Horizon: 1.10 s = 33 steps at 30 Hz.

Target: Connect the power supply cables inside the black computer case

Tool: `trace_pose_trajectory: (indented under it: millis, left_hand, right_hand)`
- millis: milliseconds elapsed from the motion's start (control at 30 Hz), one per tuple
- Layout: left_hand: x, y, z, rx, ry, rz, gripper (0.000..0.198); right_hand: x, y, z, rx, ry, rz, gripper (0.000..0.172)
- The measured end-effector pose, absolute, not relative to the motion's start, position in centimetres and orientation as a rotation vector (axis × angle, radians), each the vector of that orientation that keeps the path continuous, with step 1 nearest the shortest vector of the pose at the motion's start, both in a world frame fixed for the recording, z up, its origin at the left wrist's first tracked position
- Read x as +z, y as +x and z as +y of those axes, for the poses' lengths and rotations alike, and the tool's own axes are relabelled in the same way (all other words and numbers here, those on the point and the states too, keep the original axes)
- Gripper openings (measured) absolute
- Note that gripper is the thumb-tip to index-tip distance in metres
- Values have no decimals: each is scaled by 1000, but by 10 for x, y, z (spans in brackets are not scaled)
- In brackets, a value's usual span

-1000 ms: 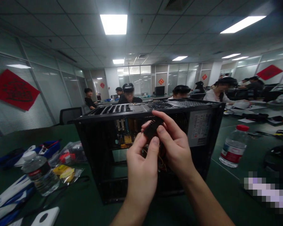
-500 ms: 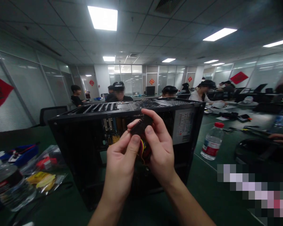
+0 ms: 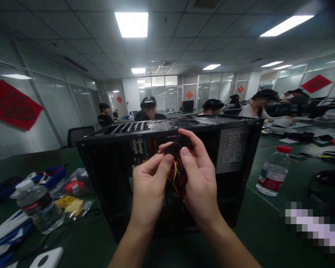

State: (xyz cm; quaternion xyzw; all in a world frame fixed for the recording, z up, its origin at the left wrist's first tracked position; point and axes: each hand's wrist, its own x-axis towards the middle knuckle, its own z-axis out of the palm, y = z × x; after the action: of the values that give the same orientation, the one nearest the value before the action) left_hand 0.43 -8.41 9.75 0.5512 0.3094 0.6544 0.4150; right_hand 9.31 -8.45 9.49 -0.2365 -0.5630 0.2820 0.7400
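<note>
In front of a black computer case [image 3: 100,193], both my hands pinch a dark connector [image 3: 178,144] between thumbs and fingers. My left hand [image 3: 150,186] grips its left end, and my right hand [image 3: 202,182] has the right end. Red, yellow and black wires [image 3: 174,176] hang below it between the palms. The case's open side faces me. Inside, at upper right, sits a power supply [image 3: 231,149] with a label; pale slots [image 3: 138,146] of a circuit board show to the left. My hands hide the middle of the interior.
A red-capped bottle [image 3: 273,173] stands right of the case. To the left are a white-capped bottle [image 3: 40,208], a blue tray [image 3: 54,176], a yellow packet [image 3: 71,206] and blue-and-white items [image 3: 8,234]. Other people sit beyond the case.
The view has swung left, so the case, bottles and hands appear farther right. Both hands keep hold of the connector, which seems slightly turned, and more of the wires shows.
</note>
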Motion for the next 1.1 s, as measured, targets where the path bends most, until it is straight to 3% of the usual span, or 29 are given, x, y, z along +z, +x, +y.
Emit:
trace_pose_trajectory:
  millis: [1100]
  left_hand:
    - [100, 5, -84, 1518, 1083, 531, 23]
  right_hand:
    - [93, 93, -87, 617, -511, -1177, 45]
